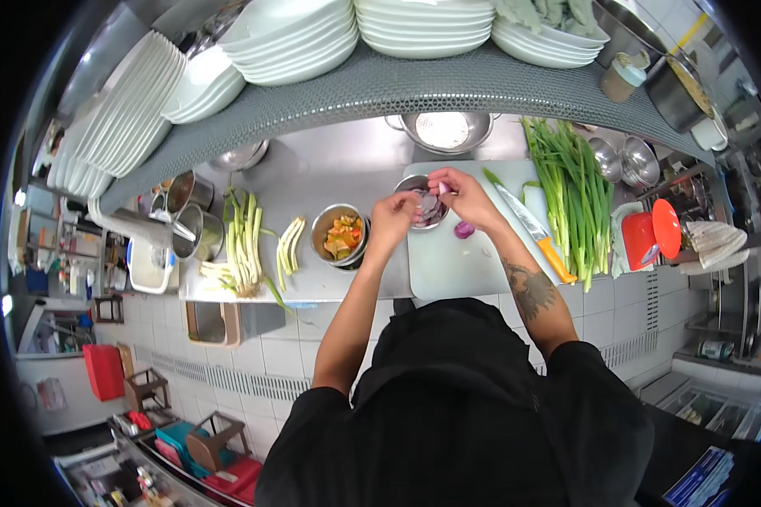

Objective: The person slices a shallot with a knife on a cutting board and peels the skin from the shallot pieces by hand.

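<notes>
Over a round metal bowl (411,183) of sliced red onion (429,208), my two hands work close together. My right hand (461,195) pinches a small piece of red onion (444,188) at the bowl's right rim. At the left rim is my left hand (394,218), its fingertips bent together; whether they hold a slice cannot be made out. The bowl stands at the upper left of a pale cutting board (447,269). Another piece of red onion (463,229) lies on the board, below the bowl. A knife with a yellow handle (555,260) rests across the board's right side.
Green onions (567,196) lie to the right, trimmed white stalks (244,244) to the left. A metal container (318,236) holds vegetable scraps. A colander (482,130) stands behind the board. The perforated shelf (380,82) with stacked white plates (425,28) overhangs the counter's back.
</notes>
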